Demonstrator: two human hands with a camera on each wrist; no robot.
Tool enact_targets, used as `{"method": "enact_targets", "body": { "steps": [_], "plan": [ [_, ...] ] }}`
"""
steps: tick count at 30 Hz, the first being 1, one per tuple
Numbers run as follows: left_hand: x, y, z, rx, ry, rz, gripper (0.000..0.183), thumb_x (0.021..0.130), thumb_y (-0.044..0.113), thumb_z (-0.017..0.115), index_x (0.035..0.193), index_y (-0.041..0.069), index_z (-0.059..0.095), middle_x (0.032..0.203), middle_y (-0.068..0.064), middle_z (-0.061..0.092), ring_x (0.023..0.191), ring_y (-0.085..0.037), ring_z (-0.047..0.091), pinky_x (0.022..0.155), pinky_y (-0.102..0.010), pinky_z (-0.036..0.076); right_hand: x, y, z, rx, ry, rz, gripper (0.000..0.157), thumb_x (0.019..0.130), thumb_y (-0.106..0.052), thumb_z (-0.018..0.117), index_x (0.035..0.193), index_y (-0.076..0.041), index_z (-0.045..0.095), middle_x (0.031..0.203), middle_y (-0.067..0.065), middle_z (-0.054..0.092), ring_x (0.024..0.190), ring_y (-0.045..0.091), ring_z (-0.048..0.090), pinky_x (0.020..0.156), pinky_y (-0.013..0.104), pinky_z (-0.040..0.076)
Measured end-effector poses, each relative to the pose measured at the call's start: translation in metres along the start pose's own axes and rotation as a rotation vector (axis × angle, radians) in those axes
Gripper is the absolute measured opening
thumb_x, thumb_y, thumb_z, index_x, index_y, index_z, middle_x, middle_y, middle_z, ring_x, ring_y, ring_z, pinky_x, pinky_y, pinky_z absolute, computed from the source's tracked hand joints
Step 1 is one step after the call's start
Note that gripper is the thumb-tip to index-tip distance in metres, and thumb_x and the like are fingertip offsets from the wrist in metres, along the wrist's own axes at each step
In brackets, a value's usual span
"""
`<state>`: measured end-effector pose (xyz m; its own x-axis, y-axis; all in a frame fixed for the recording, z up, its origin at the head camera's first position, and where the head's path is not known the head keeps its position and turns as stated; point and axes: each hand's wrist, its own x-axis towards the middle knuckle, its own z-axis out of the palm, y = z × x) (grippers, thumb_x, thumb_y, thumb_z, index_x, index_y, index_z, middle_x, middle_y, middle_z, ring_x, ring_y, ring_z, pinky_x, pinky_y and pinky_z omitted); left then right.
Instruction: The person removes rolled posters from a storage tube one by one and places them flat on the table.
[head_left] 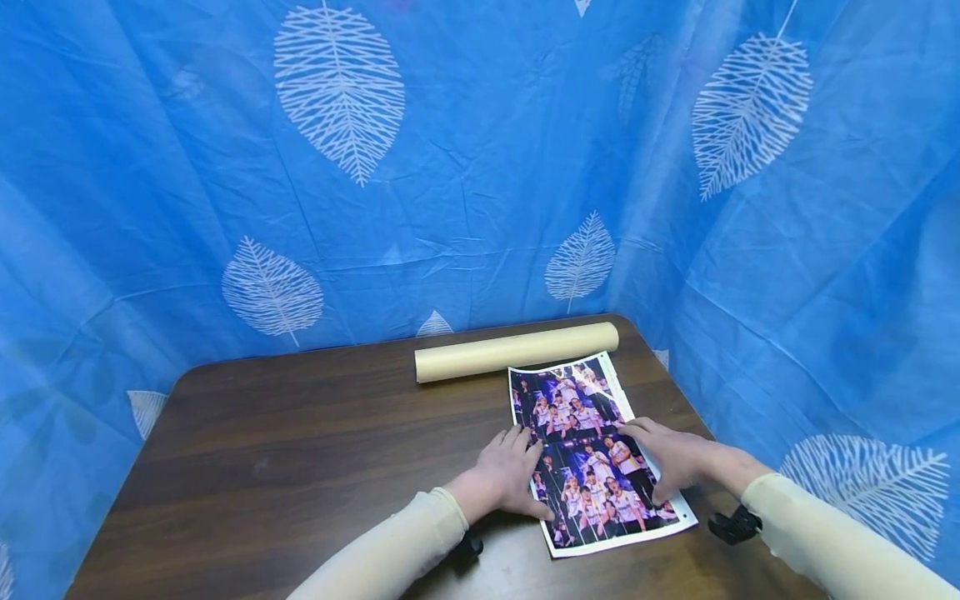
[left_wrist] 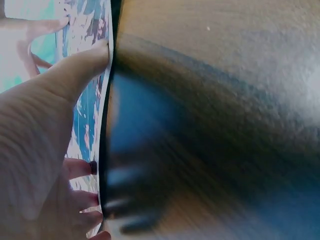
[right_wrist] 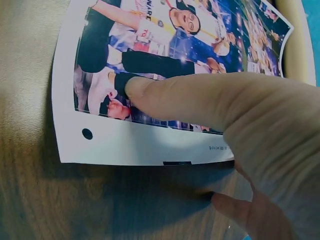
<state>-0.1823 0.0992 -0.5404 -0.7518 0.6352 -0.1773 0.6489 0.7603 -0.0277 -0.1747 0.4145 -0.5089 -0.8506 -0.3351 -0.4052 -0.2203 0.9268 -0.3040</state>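
Observation:
A glossy printed sheet (head_left: 592,479) lies on the table, showing two group photos inside a white border. My left hand (head_left: 510,471) rests at its left edge, fingers spread. In the left wrist view the left thumb (left_wrist: 85,65) reaches the sheet's edge, with the other fingertips along that same edge. My right hand (head_left: 675,458) is at the right side. Its thumb (right_wrist: 175,97) lies over the picture near a corner, and the other fingers extend beyond the white border (right_wrist: 120,142). The sheet's near right corner bows slightly above the wood.
A long cream-coloured tube or roll (head_left: 517,352) lies along the back of the dark wooden table (head_left: 300,450), just behind the sheet's far edge. Blue curtains (head_left: 465,167) with white leaf prints hang behind the table and on both sides.

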Motion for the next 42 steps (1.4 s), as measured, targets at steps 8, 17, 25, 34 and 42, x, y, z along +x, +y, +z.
{"method": "enact_targets", "body": {
  "steps": [8,17,25,34,42],
  "plan": [
    [-0.005,0.004,0.002,0.031,-0.042,-0.001,0.137,0.058,0.098,0.061,0.162,0.016,0.028,0.167,-0.012,0.024,0.153,-0.027,0.022,0.122,-0.041,0.023,-0.002,-0.001,0.002,0.023,-0.056,0.021,0.135,0.049,-0.013,0.099,0.161,-0.011,0.025,0.165,0.019,0.017,0.102,0.029,0.058,0.066,0.04,0.053],
    [-0.006,0.005,0.007,0.073,-0.052,-0.003,0.147,0.051,0.103,0.057,0.164,0.017,0.021,0.169,-0.012,0.017,0.155,-0.026,0.017,0.123,-0.044,0.016,-0.012,-0.008,0.005,-0.1,-0.092,-0.015,0.145,0.045,-0.021,0.102,0.163,-0.005,0.018,0.167,0.025,0.006,0.143,0.048,0.03,0.092,0.051,0.053],
    [-0.012,0.005,-0.003,0.068,-0.072,0.0,0.147,0.05,0.102,0.059,0.164,0.017,0.023,0.169,-0.012,0.018,0.155,-0.027,0.018,0.123,-0.044,0.019,-0.015,-0.015,0.005,-0.176,-0.091,0.004,0.148,0.042,-0.027,0.103,0.162,-0.005,0.02,0.167,0.024,0.008,0.148,0.048,0.022,0.103,0.057,0.046],
    [-0.013,0.004,-0.005,0.042,-0.08,-0.004,0.148,0.049,0.101,0.06,0.164,0.016,0.022,0.169,-0.013,0.017,0.155,-0.027,0.016,0.123,-0.045,0.019,-0.011,-0.014,0.006,-0.249,-0.075,-0.013,0.149,0.04,-0.037,0.103,0.161,-0.005,0.024,0.166,0.024,0.014,0.146,0.046,0.028,0.103,0.057,0.046],
    [-0.009,0.003,-0.001,0.011,-0.126,0.001,0.144,0.056,0.1,0.059,0.165,0.017,0.015,0.171,-0.012,0.009,0.156,-0.026,0.008,0.124,-0.044,0.012,-0.01,-0.018,0.005,-0.265,-0.089,-0.001,0.146,0.042,-0.034,0.104,0.16,-0.002,0.024,0.165,0.026,0.016,0.146,0.046,0.028,0.101,0.056,0.048]
  ]
}}
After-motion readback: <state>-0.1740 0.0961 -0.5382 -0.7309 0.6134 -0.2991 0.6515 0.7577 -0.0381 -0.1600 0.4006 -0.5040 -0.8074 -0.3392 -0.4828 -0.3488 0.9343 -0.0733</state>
